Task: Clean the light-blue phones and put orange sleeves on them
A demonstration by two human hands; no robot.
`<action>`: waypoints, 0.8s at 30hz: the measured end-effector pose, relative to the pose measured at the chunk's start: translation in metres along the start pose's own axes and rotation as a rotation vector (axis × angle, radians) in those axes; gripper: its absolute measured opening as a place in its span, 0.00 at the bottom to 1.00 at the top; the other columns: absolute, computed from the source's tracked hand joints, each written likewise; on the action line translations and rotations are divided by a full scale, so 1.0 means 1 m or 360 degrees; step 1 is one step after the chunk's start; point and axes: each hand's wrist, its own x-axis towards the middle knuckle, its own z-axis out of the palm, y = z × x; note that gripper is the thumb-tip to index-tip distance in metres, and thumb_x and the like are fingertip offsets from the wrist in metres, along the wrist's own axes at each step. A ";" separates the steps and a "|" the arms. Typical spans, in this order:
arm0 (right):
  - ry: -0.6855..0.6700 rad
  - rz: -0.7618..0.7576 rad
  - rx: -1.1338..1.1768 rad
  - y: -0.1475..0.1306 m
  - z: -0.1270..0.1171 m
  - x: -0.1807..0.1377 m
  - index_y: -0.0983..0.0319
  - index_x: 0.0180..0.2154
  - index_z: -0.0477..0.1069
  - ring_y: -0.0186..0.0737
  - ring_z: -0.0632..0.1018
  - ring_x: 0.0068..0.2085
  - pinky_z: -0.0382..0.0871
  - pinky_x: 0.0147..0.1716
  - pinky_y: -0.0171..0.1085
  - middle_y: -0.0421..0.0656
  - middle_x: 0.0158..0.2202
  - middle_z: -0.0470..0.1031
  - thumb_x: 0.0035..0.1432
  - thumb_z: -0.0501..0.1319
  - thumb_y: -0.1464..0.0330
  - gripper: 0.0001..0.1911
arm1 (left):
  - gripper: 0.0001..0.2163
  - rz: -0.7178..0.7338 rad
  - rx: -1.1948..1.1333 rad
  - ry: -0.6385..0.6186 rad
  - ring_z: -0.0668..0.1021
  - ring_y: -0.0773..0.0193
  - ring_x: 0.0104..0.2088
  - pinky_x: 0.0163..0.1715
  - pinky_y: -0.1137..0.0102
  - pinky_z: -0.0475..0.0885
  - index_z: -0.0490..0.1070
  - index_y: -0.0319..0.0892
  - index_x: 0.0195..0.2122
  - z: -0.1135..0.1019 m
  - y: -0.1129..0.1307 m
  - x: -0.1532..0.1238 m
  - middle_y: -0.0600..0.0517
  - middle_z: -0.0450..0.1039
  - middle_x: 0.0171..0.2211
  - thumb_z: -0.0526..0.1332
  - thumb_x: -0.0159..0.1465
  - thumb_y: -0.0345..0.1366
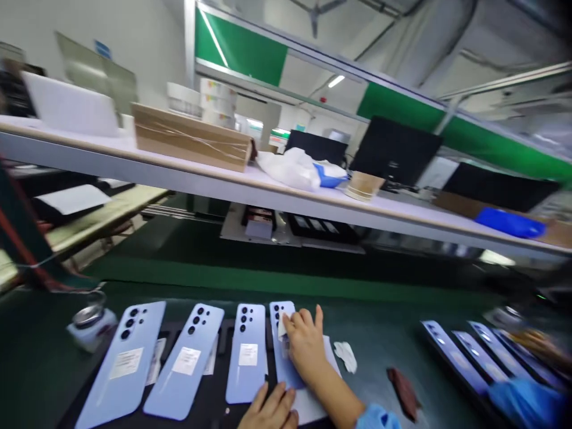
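Several light blue phone back covers lie side by side on the dark green belt (379,339). My right hand (306,351) rests on the fourth cover (279,313), pinching a small white piece (282,326) near its camera holes. My left hand (268,410) lies at the bottom edge with fingers stretched flat, by the lower end of that cover and of the third cover (245,351). The first cover (123,363) and second cover (185,360) each carry a white label.
A small metal-capped bottle (92,325) stands left of the covers. A crumpled white scrap (346,356) and a brown strip (404,393) lie to the right. More blue covers (456,357) and a blue sleeve (527,402) are far right. A shelf (286,199) with a cardboard box (190,138) hangs overhead.
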 end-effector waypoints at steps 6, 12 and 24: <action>-0.0017 -0.0019 0.0045 0.000 -0.004 -0.012 0.59 0.52 0.71 0.48 0.69 0.47 0.32 0.62 0.66 0.45 0.40 0.76 0.65 0.56 0.72 0.16 | 0.11 0.0109 0.0064 -0.0056 0.75 0.61 0.52 0.54 0.69 0.64 0.72 0.44 0.49 -0.021 -0.004 0.000 0.51 0.76 0.51 0.55 0.70 0.39; 0.0022 -0.0053 0.0024 0.003 0.000 -0.012 0.60 0.53 0.70 0.48 0.68 0.46 0.30 0.62 0.66 0.45 0.40 0.75 0.64 0.56 0.72 0.16 | 0.13 0.0087 -0.0067 -0.0250 0.73 0.58 0.54 0.54 0.68 0.64 0.72 0.44 0.52 -0.023 -0.003 0.001 0.49 0.74 0.55 0.55 0.70 0.38; 0.0071 -0.0138 -0.0015 0.007 0.002 -0.007 0.62 0.53 0.71 0.49 0.67 0.46 0.33 0.61 0.66 0.46 0.40 0.75 0.63 0.57 0.73 0.17 | 0.14 0.0032 -0.0173 -0.0347 0.70 0.59 0.58 0.58 0.68 0.61 0.69 0.44 0.56 -0.025 -0.004 -0.001 0.49 0.70 0.58 0.55 0.71 0.37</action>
